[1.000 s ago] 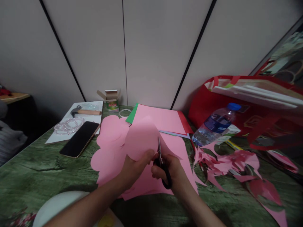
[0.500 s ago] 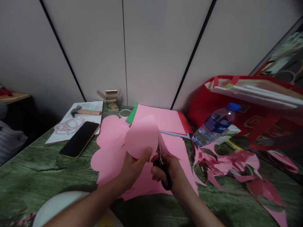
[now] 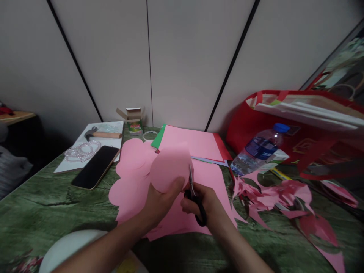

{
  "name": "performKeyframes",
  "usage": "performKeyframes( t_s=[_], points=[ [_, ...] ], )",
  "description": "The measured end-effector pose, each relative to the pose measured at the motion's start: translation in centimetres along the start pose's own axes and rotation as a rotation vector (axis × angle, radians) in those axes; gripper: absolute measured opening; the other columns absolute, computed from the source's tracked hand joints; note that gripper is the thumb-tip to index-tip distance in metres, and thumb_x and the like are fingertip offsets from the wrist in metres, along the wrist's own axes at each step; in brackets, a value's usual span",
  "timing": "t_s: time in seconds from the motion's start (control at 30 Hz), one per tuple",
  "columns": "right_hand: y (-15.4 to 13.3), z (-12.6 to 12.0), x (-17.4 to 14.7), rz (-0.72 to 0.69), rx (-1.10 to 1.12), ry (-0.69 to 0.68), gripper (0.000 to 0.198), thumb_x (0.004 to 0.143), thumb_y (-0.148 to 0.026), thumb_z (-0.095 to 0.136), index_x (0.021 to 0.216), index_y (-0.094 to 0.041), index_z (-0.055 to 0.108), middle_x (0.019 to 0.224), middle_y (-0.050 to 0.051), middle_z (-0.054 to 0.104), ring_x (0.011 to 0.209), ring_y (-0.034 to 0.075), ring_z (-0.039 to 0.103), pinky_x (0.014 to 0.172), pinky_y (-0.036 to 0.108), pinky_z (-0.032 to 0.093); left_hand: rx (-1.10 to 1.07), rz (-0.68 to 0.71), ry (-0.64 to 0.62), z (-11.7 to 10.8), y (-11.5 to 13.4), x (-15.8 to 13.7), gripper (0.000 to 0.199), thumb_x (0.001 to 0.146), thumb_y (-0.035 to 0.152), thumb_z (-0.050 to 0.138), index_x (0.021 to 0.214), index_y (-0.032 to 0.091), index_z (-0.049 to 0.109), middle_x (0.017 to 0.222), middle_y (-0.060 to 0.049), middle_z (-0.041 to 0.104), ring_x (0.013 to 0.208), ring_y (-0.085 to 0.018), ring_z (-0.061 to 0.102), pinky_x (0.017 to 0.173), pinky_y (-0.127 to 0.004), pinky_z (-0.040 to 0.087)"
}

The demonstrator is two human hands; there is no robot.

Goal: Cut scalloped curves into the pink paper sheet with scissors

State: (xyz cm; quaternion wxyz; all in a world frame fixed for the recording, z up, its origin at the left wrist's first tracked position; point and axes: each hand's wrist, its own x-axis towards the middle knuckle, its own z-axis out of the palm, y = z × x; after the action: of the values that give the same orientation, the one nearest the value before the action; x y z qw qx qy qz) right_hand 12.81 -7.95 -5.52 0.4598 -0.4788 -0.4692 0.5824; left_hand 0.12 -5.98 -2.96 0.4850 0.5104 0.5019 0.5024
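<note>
Between thumb and fingers, my left hand (image 3: 163, 199) pinches a piece of pink paper (image 3: 170, 167) with a rounded left and lower edge. My right hand (image 3: 203, 197) grips a pair of scissors (image 3: 200, 212) with black handles, the blades pointing up at the right edge of that paper. Beneath both hands lie pink sheets (image 3: 210, 182) on the table. Cut pink paper rounds (image 3: 132, 155) overlap at their left. The fingers behind the held paper are hidden.
Pink paper scraps (image 3: 273, 195) lie to the right, near a tilted water bottle (image 3: 257, 149) and a red bag (image 3: 241, 121). A phone (image 3: 96, 167), a hammer (image 3: 106, 135) and a small open box (image 3: 135, 123) sit left and behind. A white round object (image 3: 76, 242) is at the front left.
The strip of paper that hung to the right of the scissor blades is no longer seen there. The held paper has turned slightly; both hands stay in about the same place.
</note>
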Motion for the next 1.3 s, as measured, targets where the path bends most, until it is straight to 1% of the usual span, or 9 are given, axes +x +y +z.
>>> performKeyframes(
  t_s=[0.17, 0.3, 0.4, 0.53, 0.7, 0.9, 1.03, 1.17, 1.3],
  points=[
    [-0.4, -0.4, -0.1, -0.029, 0.000, -0.027, 0.033, 0.057, -0.028, 0.073, 0.079, -0.016, 0.052, 0.057, -0.006, 0.048, 0.050, 0.008, 0.044, 0.048, 0.022, 0.034, 0.021, -0.010, -0.025, 0.0, -0.1, 0.0, 0.019, 0.068, 0.034, 0.062, 0.065, 0.016, 0.059, 0.070, -0.003, 0.066, 0.064, -0.015, 0.059, 0.057, -0.023, 0.047],
    [-0.7, -0.2, -0.3, -0.040, 0.047, -0.019, 0.032, 0.058, -0.026, 0.073, 0.078, -0.017, 0.049, 0.057, -0.006, 0.048, 0.050, 0.008, 0.041, 0.048, 0.021, 0.031, -0.012, -0.002, -0.066, 0.1, 0.0, 0.0, 0.015, 0.070, 0.032, 0.060, 0.071, 0.017, 0.061, 0.070, -0.002, 0.067, 0.063, -0.014, 0.059, 0.054, -0.022, 0.046],
    [-1.0, -0.1, -0.5, -0.048, 0.071, -0.021, 0.033, 0.058, -0.026, 0.073, 0.079, -0.017, 0.049, 0.058, -0.006, 0.046, 0.051, 0.007, 0.038, 0.048, 0.021, 0.029, -0.031, -0.008, -0.100, 0.2, 0.1, 0.0, 0.015, 0.071, 0.031, 0.059, 0.069, 0.017, 0.061, 0.067, -0.001, 0.066, 0.061, -0.014, 0.059, 0.051, -0.021, 0.045],
    [-1.4, -0.1, -0.6, -0.075, 0.060, -0.027, 0.031, 0.060, -0.025, 0.072, 0.081, -0.017, 0.051, 0.060, -0.005, 0.045, 0.054, 0.008, 0.037, 0.048, 0.020, 0.027, -0.036, -0.028, -0.099, 0.1, -0.1, 0.0, 0.018, 0.070, 0.033, 0.060, 0.073, 0.016, 0.062, 0.069, -0.002, 0.067, 0.062, -0.014, 0.059, 0.051, -0.022, 0.045],
    [-1.0, -0.1, -0.4, -0.111, 0.082, -0.051, 0.030, 0.061, -0.025, 0.072, 0.082, -0.017, 0.053, 0.059, -0.006, 0.042, 0.054, 0.008, 0.034, 0.047, 0.020, 0.026, -0.048, -0.048, -0.100, 0.1, -0.3, -0.1, 0.023, 0.070, 0.035, 0.060, 0.078, 0.014, 0.063, 0.074, -0.004, 0.068, 0.067, -0.017, 0.061, 0.055, -0.025, 0.047],
    [-0.7, -0.1, -0.4, -0.121, 0.086, -0.052, 0.030, 0.060, -0.026, 0.072, 0.083, -0.017, 0.055, 0.059, -0.006, 0.043, 0.054, 0.008, 0.034, 0.047, 0.021, 0.026, -0.108, -0.040, -0.152, 0.1, -0.1, 0.0, 0.018, 0.072, 0.034, 0.058, 0.078, 0.017, 0.062, 0.073, -0.001, 0.067, 0.067, -0.014, 0.061, 0.054, -0.022, 0.046],
    [-0.6, -0.2, -0.3, -0.116, 0.085, -0.046, 0.033, 0.058, -0.026, 0.074, 0.084, -0.017, 0.055, 0.058, -0.006, 0.043, 0.053, 0.008, 0.035, 0.047, 0.021, 0.026, -0.108, -0.051, -0.145, 0.0, -0.3, 0.0, 0.018, 0.072, 0.034, 0.059, 0.078, 0.017, 0.062, 0.074, -0.001, 0.067, 0.067, -0.013, 0.060, 0.054, -0.021, 0.046],
    [-0.5, -0.2, -0.2, -0.123, 0.078, -0.057, 0.031, 0.059, -0.028, 0.073, 0.082, -0.018, 0.054, 0.058, -0.006, 0.042, 0.052, 0.008, 0.034, 0.046, 0.021, 0.025, -0.111, -0.062, -0.147, 0.1, -0.5, -0.1, 0.019, 0.072, 0.034, 0.059, 0.080, 0.017, 0.062, 0.076, -0.001, 0.067, 0.069, -0.014, 0.060, 0.054, -0.021, 0.046],
    [-0.5, -0.2, -0.2, -0.132, 0.086, -0.067, 0.030, 0.059, -0.027, 0.073, 0.077, -0.018, 0.052, 0.057, -0.007, 0.042, 0.051, 0.008, 0.033, 0.046, 0.021, 0.025, -0.129, -0.057, -0.154, 0.1, -0.6, 0.0, 0.018, 0.072, 0.034, 0.059, 0.077, 0.016, 0.062, 0.072, -0.001, 0.066, 0.065, -0.013, 0.059, 0.052, -0.021, 0.045]
  ],
)
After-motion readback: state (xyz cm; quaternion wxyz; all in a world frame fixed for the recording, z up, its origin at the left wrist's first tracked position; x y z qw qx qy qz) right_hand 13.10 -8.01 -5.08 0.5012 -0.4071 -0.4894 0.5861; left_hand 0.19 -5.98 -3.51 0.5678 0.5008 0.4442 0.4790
